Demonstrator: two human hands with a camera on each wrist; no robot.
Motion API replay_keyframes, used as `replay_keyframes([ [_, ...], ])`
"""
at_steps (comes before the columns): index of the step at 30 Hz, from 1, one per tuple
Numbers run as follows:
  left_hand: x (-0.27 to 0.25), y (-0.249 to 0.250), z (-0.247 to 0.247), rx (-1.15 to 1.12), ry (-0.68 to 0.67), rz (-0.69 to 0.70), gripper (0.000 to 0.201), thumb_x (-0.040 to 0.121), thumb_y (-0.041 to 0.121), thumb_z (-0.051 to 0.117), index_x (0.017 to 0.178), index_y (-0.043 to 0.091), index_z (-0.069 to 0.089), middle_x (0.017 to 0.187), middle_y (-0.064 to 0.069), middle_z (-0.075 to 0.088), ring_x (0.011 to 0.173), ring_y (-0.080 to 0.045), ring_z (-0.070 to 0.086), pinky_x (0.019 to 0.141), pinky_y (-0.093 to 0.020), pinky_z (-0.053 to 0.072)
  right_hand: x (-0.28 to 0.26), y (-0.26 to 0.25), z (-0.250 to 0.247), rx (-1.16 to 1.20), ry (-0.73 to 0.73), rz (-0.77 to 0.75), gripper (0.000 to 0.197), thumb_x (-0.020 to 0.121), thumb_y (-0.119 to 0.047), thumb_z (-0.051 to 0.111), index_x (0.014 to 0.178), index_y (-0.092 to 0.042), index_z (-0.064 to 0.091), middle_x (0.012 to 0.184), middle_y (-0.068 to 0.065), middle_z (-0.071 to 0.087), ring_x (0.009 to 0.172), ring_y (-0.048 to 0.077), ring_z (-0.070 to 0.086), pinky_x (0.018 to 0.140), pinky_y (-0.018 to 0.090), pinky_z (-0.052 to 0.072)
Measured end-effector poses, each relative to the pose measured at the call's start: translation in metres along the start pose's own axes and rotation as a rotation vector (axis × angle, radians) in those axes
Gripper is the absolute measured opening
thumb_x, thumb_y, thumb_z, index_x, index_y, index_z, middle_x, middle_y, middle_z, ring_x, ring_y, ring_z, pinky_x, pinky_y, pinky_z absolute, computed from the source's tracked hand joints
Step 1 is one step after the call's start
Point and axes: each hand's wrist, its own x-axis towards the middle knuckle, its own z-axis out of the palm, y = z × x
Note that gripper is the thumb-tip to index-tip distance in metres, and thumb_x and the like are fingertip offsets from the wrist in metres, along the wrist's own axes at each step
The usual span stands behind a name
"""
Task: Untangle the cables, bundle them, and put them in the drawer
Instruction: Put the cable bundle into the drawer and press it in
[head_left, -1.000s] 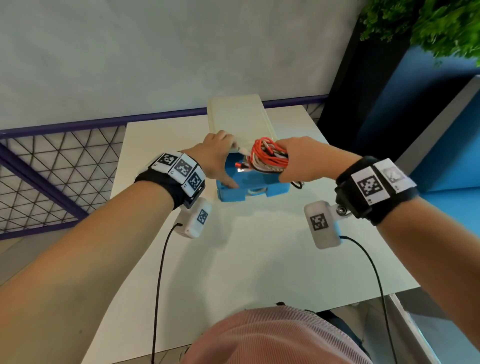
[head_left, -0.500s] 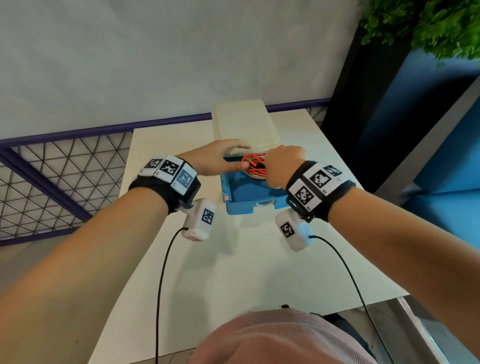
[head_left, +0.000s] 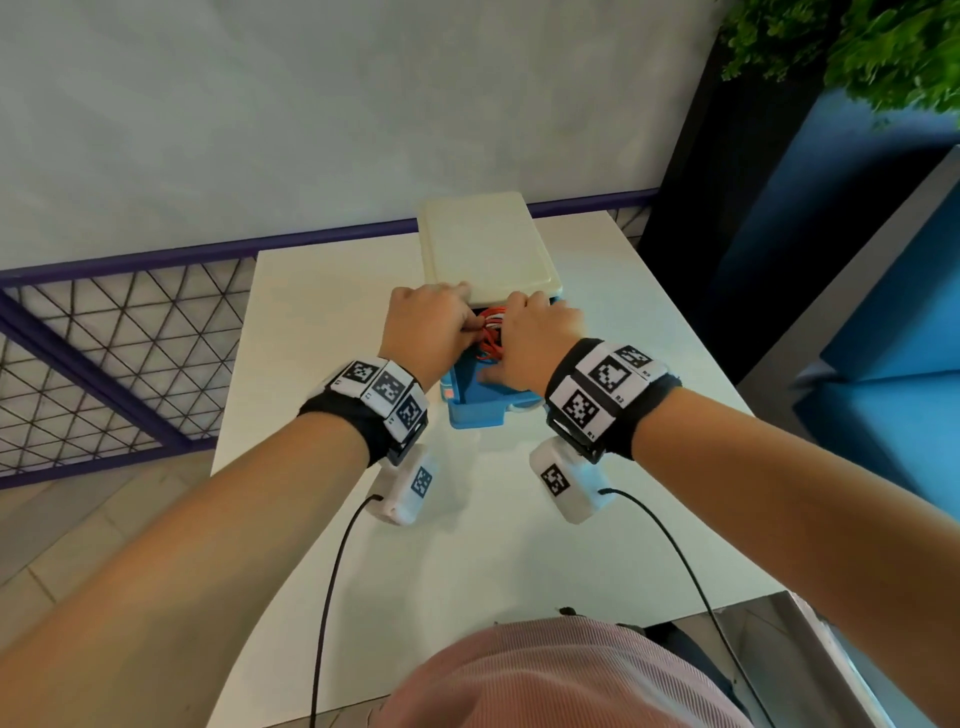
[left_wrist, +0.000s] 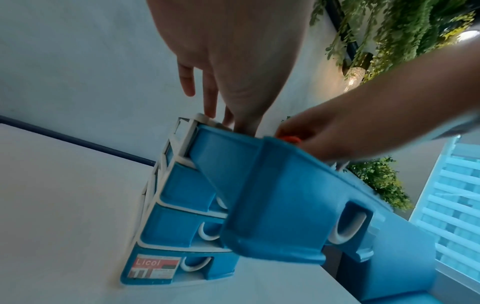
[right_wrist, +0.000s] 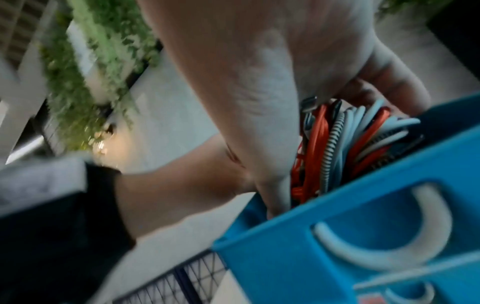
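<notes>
Bundle: inside open top drawer. Right hand curled round bundle, pressing down. Left hand at drawer's back edge; grip indeterminate. Risk: loops springing up, jamming drawer closing.

both hands close together, left hand and right hand fingers curled downward

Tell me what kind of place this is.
Probably a balcony or terrace high in a building, set up as a work spot: a white table beside a purple mesh railing, leafy plants overhead, and what looks like a high-rise facade outside.
</notes>
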Motion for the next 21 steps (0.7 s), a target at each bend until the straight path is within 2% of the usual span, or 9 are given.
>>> replay_keyframes([
  [2, 0.000, 0.000, 0.001, 0.035, 0.007, -0.015, 0.017, 0.084, 0.039, 0.059, 0.078, 0.022, 0.058, 0.078, 0.005, 0.060, 0.084, -0.021, 0.061, 0.077, -0.038, 0.039, -0.002, -0.001, 0.010, 0.244, 0.002, -0.027, 0.083, 0.079, -0.065, 0.060, 0.130, -0.004, 0.035, 0.128, 0.018, 0.047, 0.112, 0.036, 0.052, 0.088, 0.043, 0.047],
  [4, 0.000, -0.002, 0.002, 0.020, 0.025, -0.038, 0.013, 0.085, 0.034, 0.056, 0.080, 0.023, 0.054, 0.077, 0.004, 0.060, 0.084, -0.021, 0.060, 0.076, -0.037, 0.034, -0.006, -0.001, 0.020, 0.475, 0.076, -0.071, 0.066, 0.087, -0.052, 0.057, 0.128, -0.004, 0.036, 0.130, 0.019, 0.043, 0.119, 0.038, 0.046, 0.097, 0.050, 0.044],
  [6, -0.001, -0.004, 0.004, -0.001, 0.049, -0.038, 0.009, 0.085, 0.030, 0.054, 0.083, 0.022, 0.056, 0.077, 0.004, 0.061, 0.085, -0.021, 0.060, 0.075, -0.037, 0.032, -0.012, 0.002, 0.029, 0.564, 0.211, -0.142, 0.047, 0.093, -0.037, 0.052, 0.124, -0.003, 0.041, 0.130, 0.019, 0.043, 0.122, 0.036, 0.042, 0.098, 0.053, 0.043],
  [8, -0.001, -0.004, 0.005, -0.003, 0.057, -0.021, 0.012, 0.086, 0.029, 0.054, 0.086, 0.021, 0.063, 0.082, 0.004, 0.064, 0.089, -0.022, 0.058, 0.075, -0.036, 0.031, -0.018, 0.005, 0.035, 0.505, 0.262, -0.209, 0.044, 0.097, -0.030, 0.048, 0.132, -0.004, 0.040, 0.136, 0.018, 0.041, 0.131, 0.036, 0.037, 0.106, 0.053, 0.037],
  [10, -0.001, -0.005, 0.006, -0.008, 0.048, 0.006, 0.019, 0.087, 0.029, 0.055, 0.082, 0.022, 0.072, 0.100, 0.006, 0.068, 0.096, -0.023, 0.056, 0.077, -0.036, 0.031, -0.023, 0.006, 0.040, 0.411, 0.256, -0.236, 0.053, 0.100, -0.030, 0.046, 0.142, -0.003, 0.032, 0.143, 0.016, 0.038, 0.140, 0.035, 0.029, 0.114, 0.049, 0.029],
  [12, -0.001, -0.006, 0.006, -0.010, 0.032, 0.021, 0.023, 0.086, 0.024, 0.056, 0.074, 0.022, 0.075, 0.115, 0.006, 0.066, 0.100, -0.025, 0.055, 0.078, -0.035, 0.031, -0.028, 0.001, 0.042, 0.292, 0.258, -0.238, 0.060, 0.101, -0.031, 0.044, 0.147, 0.001, 0.024, 0.149, 0.019, 0.033, 0.143, 0.036, 0.024, 0.116, 0.048, 0.026],
  [14, -0.001, -0.006, 0.006, -0.002, 0.023, 0.018, 0.023, 0.085, 0.019, 0.055, 0.074, 0.021, 0.076, 0.124, 0.007, 0.064, 0.103, -0.027, 0.054, 0.081, -0.035, 0.034, -0.032, -0.005, 0.043, 0.208, 0.240, -0.238, 0.063, 0.102, -0.031, 0.041, 0.149, 0.003, 0.017, 0.153, 0.023, 0.026, 0.146, 0.037, 0.019, 0.116, 0.047, 0.023],
  [19, 0.000, -0.003, 0.006, 0.031, 0.028, 0.006, 0.018, 0.085, 0.010, 0.054, 0.086, 0.014, 0.072, 0.115, 0.001, 0.065, 0.099, -0.027, 0.053, 0.076, -0.035, 0.039, -0.037, -0.010, 0.044, 0.176, 0.189, -0.233, 0.065, 0.104, -0.031, 0.032, 0.151, 0.003, 0.004, 0.159, 0.024, 0.009, 0.148, 0.039, 0.007, 0.119, 0.049, 0.018],
  [21, -0.001, -0.002, 0.007, 0.013, 0.033, -0.012, 0.020, 0.087, 0.009, 0.052, 0.096, 0.014, 0.070, 0.118, -0.001, 0.063, 0.103, -0.026, 0.052, 0.075, -0.034, 0.039, -0.035, -0.009, 0.044, 0.176, 0.160, -0.239, 0.064, 0.105, -0.031, 0.029, 0.152, 0.002, 0.001, 0.160, 0.022, 0.004, 0.149, 0.038, 0.003, 0.120, 0.049, 0.016],
])
